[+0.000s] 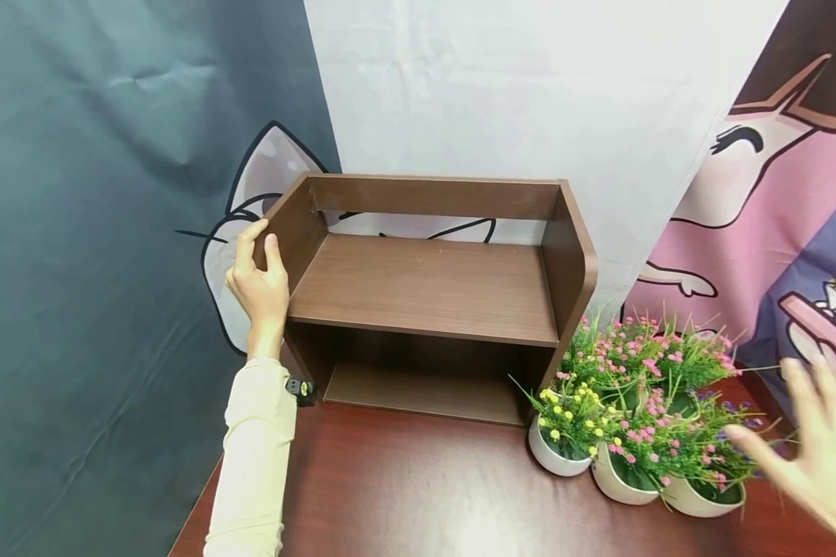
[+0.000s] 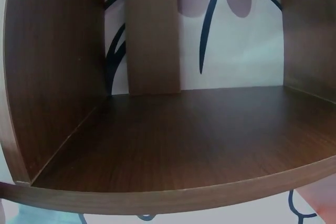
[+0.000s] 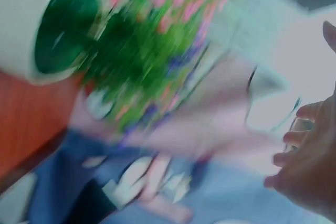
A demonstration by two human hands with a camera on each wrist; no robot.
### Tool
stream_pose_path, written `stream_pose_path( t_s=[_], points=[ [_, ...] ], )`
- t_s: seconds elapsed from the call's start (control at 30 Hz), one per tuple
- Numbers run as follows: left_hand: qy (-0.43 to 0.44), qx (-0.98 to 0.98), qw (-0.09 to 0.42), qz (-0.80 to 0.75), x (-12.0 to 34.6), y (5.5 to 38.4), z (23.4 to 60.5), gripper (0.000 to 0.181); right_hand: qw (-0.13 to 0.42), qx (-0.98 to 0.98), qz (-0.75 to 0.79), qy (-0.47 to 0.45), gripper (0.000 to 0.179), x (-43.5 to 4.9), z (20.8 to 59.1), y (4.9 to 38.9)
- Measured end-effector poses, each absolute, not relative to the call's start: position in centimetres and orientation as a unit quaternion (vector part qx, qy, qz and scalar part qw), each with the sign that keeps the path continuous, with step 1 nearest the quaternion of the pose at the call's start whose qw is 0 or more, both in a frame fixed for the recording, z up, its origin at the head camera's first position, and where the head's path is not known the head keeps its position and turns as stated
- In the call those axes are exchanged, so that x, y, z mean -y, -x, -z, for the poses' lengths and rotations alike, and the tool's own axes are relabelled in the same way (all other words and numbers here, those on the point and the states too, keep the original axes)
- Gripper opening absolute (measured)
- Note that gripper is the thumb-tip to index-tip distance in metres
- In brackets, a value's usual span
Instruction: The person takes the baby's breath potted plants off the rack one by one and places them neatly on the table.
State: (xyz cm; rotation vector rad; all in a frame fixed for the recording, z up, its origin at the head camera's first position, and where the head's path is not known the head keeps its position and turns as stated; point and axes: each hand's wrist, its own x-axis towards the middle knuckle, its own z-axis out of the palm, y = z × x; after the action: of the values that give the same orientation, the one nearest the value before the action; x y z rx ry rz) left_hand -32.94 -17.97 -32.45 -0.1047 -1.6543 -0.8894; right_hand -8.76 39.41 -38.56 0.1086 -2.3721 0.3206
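A brown wooden shelf with two levels stands against the backdrop in the head view. My left hand grips the edge of its left side panel, thumb and fingers bent around the board. The left wrist view looks into the shelf's boards; that hand is outside its frame. My right hand, blurred, hovers at the right with fingers spread, holding nothing. It is nearest to the potted artificial flowers. In the right wrist view a white pot with pink flowers shows blurred beside the fingers.
A pot with yellow flowers stands by the shelf's front right corner, with several pink-flowered pots beside it. The reddish-brown tabletop reaches toward me. Printed cloth hangs on the left, at the back and on the right.
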Motion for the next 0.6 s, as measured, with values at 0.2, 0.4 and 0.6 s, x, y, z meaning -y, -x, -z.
stream_pose_path(
  t_s=[0.2, 0.4, 0.6],
  points=[
    [0.041, 0.707, 0.590, 0.388, 17.6, 33.4, 32.7, 0.020, 0.311, 0.933, -0.014, -0.181, 0.106, -31.1, 35.7, 9.8],
    [0.032, 0.729, 0.558, 0.395, 18.2, 32.7, 32.6, 0.024, 0.298, 0.913, -0.010, -0.278, 0.096, -25.7, 36.0, 11.0],
    [0.006, 0.796, 0.487, 0.359, 18.8, 30.9, 33.0, 0.039, 0.276, 0.908, -0.016, -0.315, 0.094, -24.9, 37.6, 11.8]
  ],
)
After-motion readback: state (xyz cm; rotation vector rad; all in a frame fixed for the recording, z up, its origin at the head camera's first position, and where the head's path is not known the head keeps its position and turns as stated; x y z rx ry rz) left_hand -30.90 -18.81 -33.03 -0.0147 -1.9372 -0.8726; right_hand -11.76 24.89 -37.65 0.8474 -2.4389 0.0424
